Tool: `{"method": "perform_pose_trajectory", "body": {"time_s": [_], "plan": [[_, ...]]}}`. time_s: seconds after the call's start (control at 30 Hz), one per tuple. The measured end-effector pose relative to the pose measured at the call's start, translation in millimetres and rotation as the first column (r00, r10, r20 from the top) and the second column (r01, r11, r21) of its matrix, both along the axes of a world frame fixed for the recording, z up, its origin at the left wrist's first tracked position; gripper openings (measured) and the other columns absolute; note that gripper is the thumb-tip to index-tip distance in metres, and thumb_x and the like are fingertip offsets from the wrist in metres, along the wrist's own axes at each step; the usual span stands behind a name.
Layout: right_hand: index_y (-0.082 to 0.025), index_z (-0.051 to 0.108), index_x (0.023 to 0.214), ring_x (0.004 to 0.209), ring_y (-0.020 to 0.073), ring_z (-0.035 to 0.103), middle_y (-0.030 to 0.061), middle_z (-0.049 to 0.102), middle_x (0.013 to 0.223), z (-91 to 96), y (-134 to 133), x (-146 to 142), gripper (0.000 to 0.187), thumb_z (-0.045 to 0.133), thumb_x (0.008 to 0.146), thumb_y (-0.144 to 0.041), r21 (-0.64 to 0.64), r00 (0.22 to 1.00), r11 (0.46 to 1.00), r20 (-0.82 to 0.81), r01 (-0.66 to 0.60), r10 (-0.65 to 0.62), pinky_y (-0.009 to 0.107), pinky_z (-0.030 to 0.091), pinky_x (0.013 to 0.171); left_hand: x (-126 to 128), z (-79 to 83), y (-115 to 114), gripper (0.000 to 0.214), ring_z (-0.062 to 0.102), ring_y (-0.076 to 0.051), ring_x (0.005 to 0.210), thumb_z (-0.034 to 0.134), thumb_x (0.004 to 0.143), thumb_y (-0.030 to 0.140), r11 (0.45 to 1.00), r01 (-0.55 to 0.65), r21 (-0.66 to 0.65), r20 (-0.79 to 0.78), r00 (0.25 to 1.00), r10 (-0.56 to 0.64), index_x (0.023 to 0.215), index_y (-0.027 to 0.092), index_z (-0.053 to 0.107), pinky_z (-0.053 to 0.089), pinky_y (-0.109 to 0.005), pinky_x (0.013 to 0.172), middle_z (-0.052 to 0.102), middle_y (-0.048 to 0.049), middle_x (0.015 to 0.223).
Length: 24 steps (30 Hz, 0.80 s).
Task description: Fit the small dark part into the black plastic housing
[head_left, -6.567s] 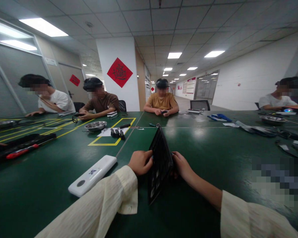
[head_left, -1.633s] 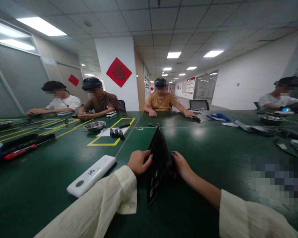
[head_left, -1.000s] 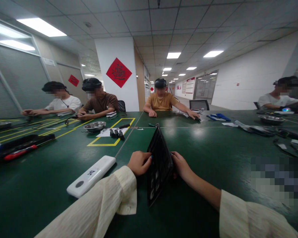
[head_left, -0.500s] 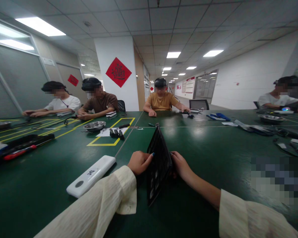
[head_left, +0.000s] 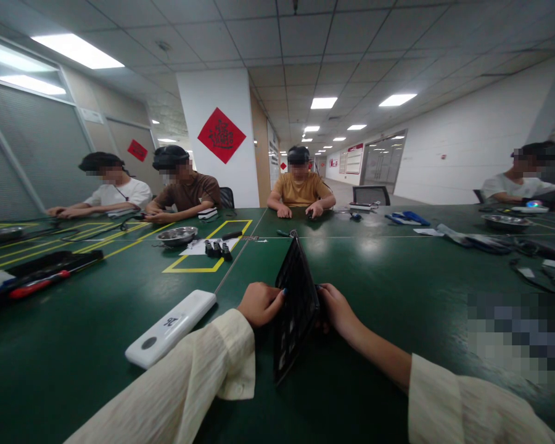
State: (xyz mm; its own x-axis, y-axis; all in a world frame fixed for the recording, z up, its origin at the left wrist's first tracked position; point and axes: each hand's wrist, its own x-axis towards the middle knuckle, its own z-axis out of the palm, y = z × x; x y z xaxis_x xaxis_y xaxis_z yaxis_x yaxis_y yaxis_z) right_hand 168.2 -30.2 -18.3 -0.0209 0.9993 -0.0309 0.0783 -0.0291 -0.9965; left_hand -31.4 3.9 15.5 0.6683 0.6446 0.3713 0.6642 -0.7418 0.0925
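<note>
A thin black flat panel stands on edge in front of me, tilted, with pale marks on its left face; its exact kind I cannot make out. My left hand is closed on its left side, thumb pressed against the face. On the other side my right hand grips the panel's right edge, its fingertips partly hidden behind it. Left of my left forearm lies a white power-bank-like block marked with a number, apart from both hands.
The green table carries a metal bowl, several black clips by yellow tape, and a black tray with a red-handled tool at left. Bags and cables lie at right. A co-worker sits opposite; others sit at both sides.
My hands and the black panel have barely moved. The co-worker opposite has drawn an outstretched hand inward, closer to the other hand, now on a small dark thing.
</note>
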Motion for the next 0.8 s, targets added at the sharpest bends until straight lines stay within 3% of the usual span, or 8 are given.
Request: {"method": "perform_pose_trajectory", "body": {"time_s": [0.13, 0.3, 0.8], "plan": [[-0.014, 0.041, 0.108, 0.033, 0.0123, 0.049, -0.004, 0.053, 0.049, 0.9, -0.4, 0.0, 0.031, 0.031, 0.087, -0.034, 0.007, 1.0, 1.0, -0.005, -0.005, 0.005, 0.019, 0.035, 0.028, 1.8, 0.7, -0.9, 0.051, 0.033, -0.01, 0.042, 0.018, 0.089, 0.038, 0.999, -0.044, -0.007, -0.005, 0.999, 0.044, 0.05, 0.016, 0.043, 0.021, -0.027, 0.051, 0.04, -0.0013, 0.045], [-0.014, 0.04, 0.108, 0.032, 0.0122, 0.048, -0.0041, 0.053, 0.048, 2.2, -0.7, -0.6, 0.031, 0.03, 0.087, -0.034, 0.003, 1.0, 1.0, -0.019, -0.004, 0.004, 0.019, 0.034, 0.027, 2.6, 3.1, -2.0, 0.044, 0.044, -0.013, 0.049, 0.021, 0.089, 0.039, 0.992, -0.124, 0.019, -0.031, 0.992, 0.125, 0.066, 0.018, 0.052, 0.023, -0.026, 0.052, 0.049, -0.0021, 0.052], [-0.016, 0.041, 0.104, 0.033, 0.012, 0.05, -0.004, 0.054, 0.051, -2.5, 2.0, 1.0, 0.03, 0.031, 0.086, -0.038, 0.021, 1.0, 1.0, 0.007, -0.014, 0.014, 0.019, 0.036, 0.028, -1.2, 2.5, 0.6, 0.043, 0.045, -0.012, 0.05, 0.023, 0.089, 0.037, 0.999, -0.001, 0.043, -0.037, 0.999, 0.003, 0.061, 0.017, 0.048, 0.023, -0.025, 0.052, 0.049, -0.0023, 0.053]]}}
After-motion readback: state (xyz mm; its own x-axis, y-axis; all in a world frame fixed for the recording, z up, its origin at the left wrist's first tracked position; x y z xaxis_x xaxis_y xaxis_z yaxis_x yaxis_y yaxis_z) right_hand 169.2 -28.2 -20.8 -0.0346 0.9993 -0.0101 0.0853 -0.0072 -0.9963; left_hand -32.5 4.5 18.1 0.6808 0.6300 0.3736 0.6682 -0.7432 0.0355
